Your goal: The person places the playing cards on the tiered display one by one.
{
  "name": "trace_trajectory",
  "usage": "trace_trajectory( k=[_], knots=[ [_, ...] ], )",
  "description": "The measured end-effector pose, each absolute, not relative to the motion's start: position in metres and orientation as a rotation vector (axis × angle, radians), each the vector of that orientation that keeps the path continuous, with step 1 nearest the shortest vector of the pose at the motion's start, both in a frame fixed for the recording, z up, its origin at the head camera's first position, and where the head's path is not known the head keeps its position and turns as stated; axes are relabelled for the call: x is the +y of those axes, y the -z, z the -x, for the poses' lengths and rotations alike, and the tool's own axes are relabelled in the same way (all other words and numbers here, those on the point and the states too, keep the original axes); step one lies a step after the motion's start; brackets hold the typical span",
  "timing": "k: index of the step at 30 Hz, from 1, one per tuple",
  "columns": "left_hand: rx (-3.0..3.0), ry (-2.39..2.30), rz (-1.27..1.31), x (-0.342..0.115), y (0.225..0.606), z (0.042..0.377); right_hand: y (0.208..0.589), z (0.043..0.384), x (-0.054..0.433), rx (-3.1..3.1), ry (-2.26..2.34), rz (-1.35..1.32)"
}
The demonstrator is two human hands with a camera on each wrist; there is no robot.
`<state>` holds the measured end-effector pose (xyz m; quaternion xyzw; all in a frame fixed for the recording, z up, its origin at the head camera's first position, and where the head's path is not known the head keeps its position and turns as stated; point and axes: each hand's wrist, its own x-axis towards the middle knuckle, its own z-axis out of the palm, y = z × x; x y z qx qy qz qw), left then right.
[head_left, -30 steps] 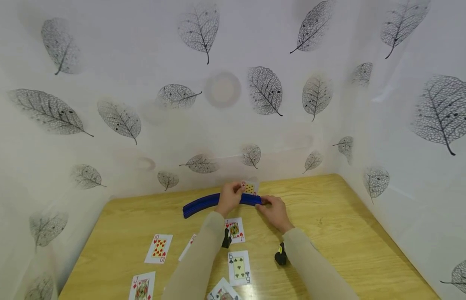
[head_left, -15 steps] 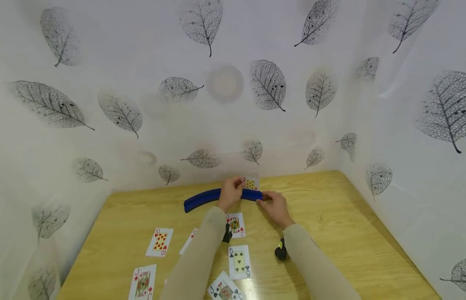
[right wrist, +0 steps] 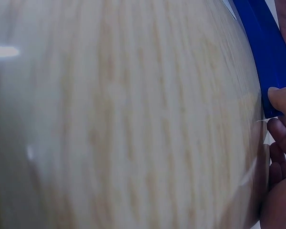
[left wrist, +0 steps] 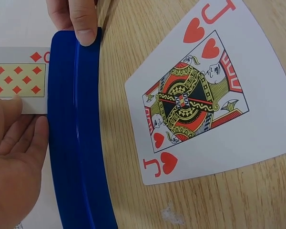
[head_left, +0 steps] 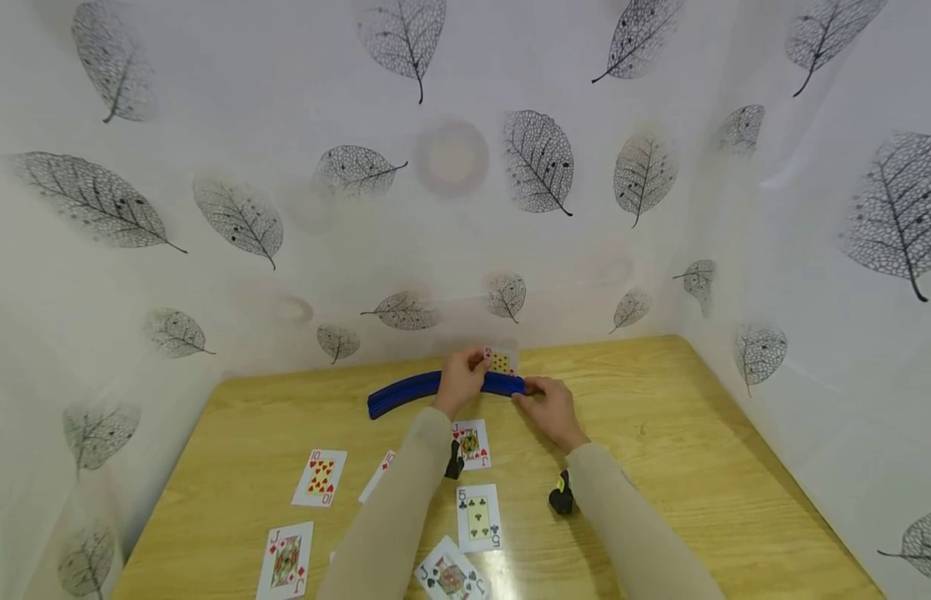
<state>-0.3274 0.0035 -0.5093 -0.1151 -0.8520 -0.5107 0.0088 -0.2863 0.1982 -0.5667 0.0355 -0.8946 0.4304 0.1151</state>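
A blue curved card holder (head_left: 405,392) lies near the table's far edge. A diamonds playing card (left wrist: 19,81) stands upright at its far side, toward the right end. My left hand (head_left: 461,383) reaches across the holder and pinches this card between thumb and fingers, low at its left edge. The card's lower edge is hidden behind the holder in the left wrist view. At the holder's right end, my right hand (head_left: 551,410) grips it, thumb (right wrist: 280,99) on the near face and fingers curled behind. Just in front of the holder lies a jack of hearts (left wrist: 190,95), face up.
More face-up cards lie on the wooden table (head_left: 698,467): a ten of hearts (head_left: 319,478), a jack of diamonds (head_left: 287,560), a five of clubs (head_left: 478,518) and a jack of spades (head_left: 452,571). Another diamonds card (head_left: 375,477) is partly under the left sleeve. A leaf-print curtain (head_left: 450,250) hangs behind.
The head view has tilted down slightly, so everything sits a little higher in frame. Both hands keep their places on the card and the card holder.
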Motion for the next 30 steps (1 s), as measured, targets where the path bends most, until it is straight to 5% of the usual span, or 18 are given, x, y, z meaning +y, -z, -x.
trace_trajectory(
  k=[30],
  knots=[
    [-2.688, 1.63, 0.352, -0.0051, 0.5036, 0.3242, 0.5652, 0.2865, 0.1981, -2.629, -1.294, -0.084]
  ],
)
